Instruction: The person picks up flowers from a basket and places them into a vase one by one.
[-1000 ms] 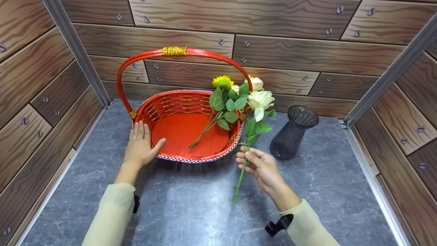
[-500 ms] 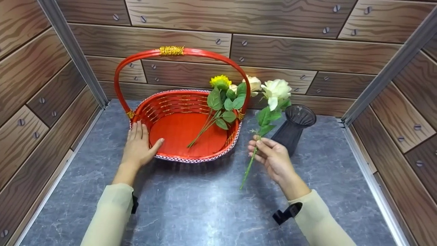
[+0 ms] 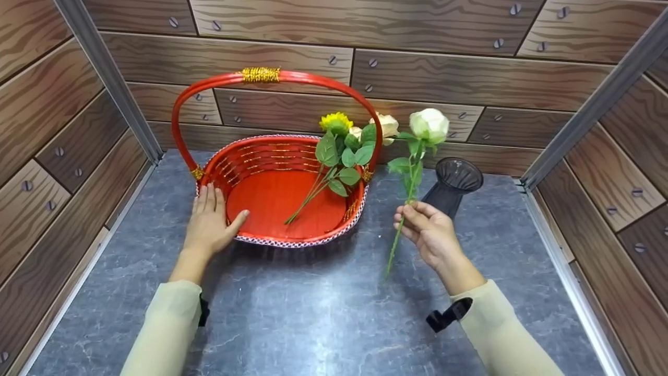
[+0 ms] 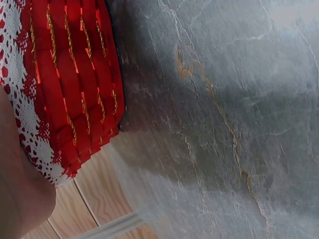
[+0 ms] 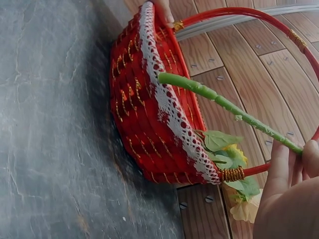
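Before plank-patterned walls (image 3: pixel 443 83), above a grey marble-veined table (image 3: pixel 313 324), the right hand (image 3: pixel 433 237) pinches a white rose (image 3: pixel 414 175) by its thin green stem, bloom up, at right, near a dark translucent flared vase (image 3: pixel 459 175). To the left, the left hand (image 3: pixel 209 224), fingers straight, rests on the near-left rim of a red woven, lace-trimmed basket (image 3: pixel 266 201) holding yellow and cream flowers (image 3: pixel 348 157).

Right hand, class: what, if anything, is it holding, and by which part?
The right hand holds a white rose by its green stem, below the leaves.
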